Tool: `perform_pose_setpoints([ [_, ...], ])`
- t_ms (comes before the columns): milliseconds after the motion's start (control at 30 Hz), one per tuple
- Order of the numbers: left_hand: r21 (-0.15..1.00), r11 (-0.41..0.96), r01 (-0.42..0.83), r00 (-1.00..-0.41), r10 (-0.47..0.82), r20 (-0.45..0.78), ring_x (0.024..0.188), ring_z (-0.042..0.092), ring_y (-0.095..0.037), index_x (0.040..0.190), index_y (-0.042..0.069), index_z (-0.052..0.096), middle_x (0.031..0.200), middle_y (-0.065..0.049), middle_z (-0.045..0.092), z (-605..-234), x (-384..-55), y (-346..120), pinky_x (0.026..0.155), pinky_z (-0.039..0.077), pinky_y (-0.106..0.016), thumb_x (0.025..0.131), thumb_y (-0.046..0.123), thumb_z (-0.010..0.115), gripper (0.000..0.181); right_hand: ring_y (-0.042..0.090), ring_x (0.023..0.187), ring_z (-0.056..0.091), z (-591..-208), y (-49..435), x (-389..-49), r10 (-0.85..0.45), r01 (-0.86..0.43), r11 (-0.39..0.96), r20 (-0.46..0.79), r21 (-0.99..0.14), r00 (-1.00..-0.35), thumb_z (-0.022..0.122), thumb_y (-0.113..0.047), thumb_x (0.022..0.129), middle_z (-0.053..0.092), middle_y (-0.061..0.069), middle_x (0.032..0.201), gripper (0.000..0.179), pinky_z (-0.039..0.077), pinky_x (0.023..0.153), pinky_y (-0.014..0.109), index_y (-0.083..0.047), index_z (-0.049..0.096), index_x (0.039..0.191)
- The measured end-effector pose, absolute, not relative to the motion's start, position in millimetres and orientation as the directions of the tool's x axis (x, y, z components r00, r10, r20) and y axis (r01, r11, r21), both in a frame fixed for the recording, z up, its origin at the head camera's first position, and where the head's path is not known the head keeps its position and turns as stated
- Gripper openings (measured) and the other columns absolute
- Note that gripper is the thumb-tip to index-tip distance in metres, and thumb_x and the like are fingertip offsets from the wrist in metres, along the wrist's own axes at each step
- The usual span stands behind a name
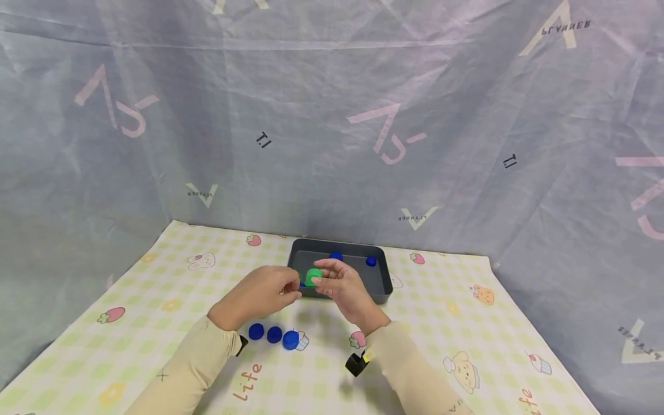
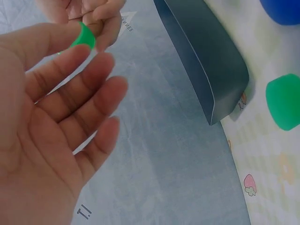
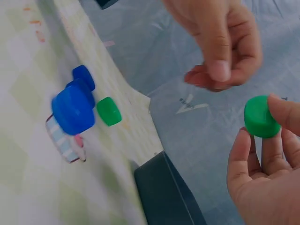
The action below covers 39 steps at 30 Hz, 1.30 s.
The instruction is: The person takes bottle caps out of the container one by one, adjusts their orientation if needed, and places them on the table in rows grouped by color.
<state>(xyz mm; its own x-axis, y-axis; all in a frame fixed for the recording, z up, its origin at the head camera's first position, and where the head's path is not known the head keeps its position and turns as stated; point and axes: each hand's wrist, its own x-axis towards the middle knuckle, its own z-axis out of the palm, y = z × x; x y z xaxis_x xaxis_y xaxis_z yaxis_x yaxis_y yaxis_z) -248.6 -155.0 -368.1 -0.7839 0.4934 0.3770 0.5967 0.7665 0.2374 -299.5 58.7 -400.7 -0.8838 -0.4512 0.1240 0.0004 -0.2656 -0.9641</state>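
Observation:
My right hand point(image 1: 344, 288) pinches a green bottle cap point(image 1: 313, 276) between thumb and fingers, raised over the near side of a dark grey tray point(image 1: 373, 282). The right wrist view shows this cap point(image 3: 261, 117) from close by. Facing it, my left hand point(image 1: 264, 291) hovers with loosely bent fingers and nothing visible in its grasp. In the left wrist view, the green cap point(image 2: 85, 38) appears behind the left thumb and index finger. Inside the tray lie a blue cap point(image 1: 336, 256) and another blue cap point(image 1: 371, 261). Hands partly cover the tray's near left corner.
Three blue caps point(image 1: 274, 334) stand in a row on the patterned tablecloth point(image 1: 415, 323), near my left wrist. Another green cap point(image 3: 108, 111) stands by them, mostly covered by the left hand in the head view. A grey curtain point(image 1: 321, 190) hangs behind the table.

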Motion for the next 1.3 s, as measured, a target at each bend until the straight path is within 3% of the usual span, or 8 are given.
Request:
perform_pose_setpoints([
  [167,0.198,0.758,0.622,-0.739,0.484,0.468,0.069,0.049,-0.004,0.089,0.021,0.064,0.082,0.014,0.056,-367.8,-248.3,-154.6,0.066,0.046,-0.026,0.087,0.023,0.078,0.014,0.015,0.085,0.063,-404.3,55.9,-297.9,-0.450,-0.041,-0.168,0.114,-0.985,-0.886,0.072,-0.006,0.090,0.065,0.000,0.094,0.027,0.050,0.074,0.028,-0.002,0.063,0.116],
  [467,0.130,0.732,0.669,-0.652,0.494,0.575,0.087,0.055,-0.010,0.113,0.016,0.063,0.104,0.005,0.060,-370.7,-249.2,-150.9,0.077,0.051,-0.032,0.080,0.020,0.084,0.039,0.015,0.079,0.061,-404.5,54.4,-297.3,-0.439,0.015,-0.209,0.081,-0.978,-0.895,0.073,-0.009,0.091,0.063,0.000,0.092,0.019,0.047,0.066,0.026,-0.009,0.065,0.108],
  [600,0.107,0.714,0.692,-0.616,0.507,0.603,0.092,0.057,-0.011,0.116,0.015,0.063,0.108,0.004,0.060,-373.7,-250.7,-149.9,0.081,0.051,-0.032,0.079,0.020,0.085,0.043,0.015,0.079,0.065,-404.8,53.5,-297.1,-0.464,0.039,-0.225,0.072,-0.974,-0.883,0.074,-0.005,0.089,0.062,0.002,0.094,0.023,0.052,0.068,0.026,-0.008,0.061,0.108],
  [800,0.051,0.692,0.720,-0.563,0.540,0.625,0.086,0.056,-0.011,0.112,0.013,0.066,0.103,0.004,0.060,-376.7,-251.9,-147.0,0.077,0.051,-0.030,0.081,0.018,0.084,0.036,0.016,0.081,0.066,-405.3,50.6,-292.8,-0.497,0.015,-0.212,0.095,-0.977,-0.863,0.071,-0.001,0.090,0.058,0.005,0.093,0.021,0.055,0.073,0.028,-0.006,0.059,0.106],
  [1033,0.069,0.707,0.704,-0.597,0.535,0.598,0.080,0.054,-0.009,0.108,0.012,0.069,0.096,0.005,0.060,-378.3,-249.8,-144.1,0.074,0.050,-0.029,0.083,0.018,0.081,0.028,0.018,0.083,0.069,-402.4,50.5,-286.6,-0.520,-0.015,-0.170,0.103,-0.985,-0.848,0.067,-0.003,0.091,0.064,0.006,0.097,0.022,0.058,0.077,0.033,0.000,0.057,0.110],
  [1300,0.127,0.730,0.672,-0.663,0.516,0.542,0.076,0.051,-0.008,0.101,0.014,0.071,0.088,0.008,0.059,-381.3,-252.3,-145.2,0.071,0.047,-0.027,0.082,0.020,0.083,0.024,0.022,0.092,0.071,-403.6,52.8,-290.5,-0.433,-0.157,0.030,0.129,-0.987,-0.892,0.070,-0.016,0.093,0.068,0.009,0.106,0.029,0.056,0.083,0.040,0.000,0.060,0.115],
])
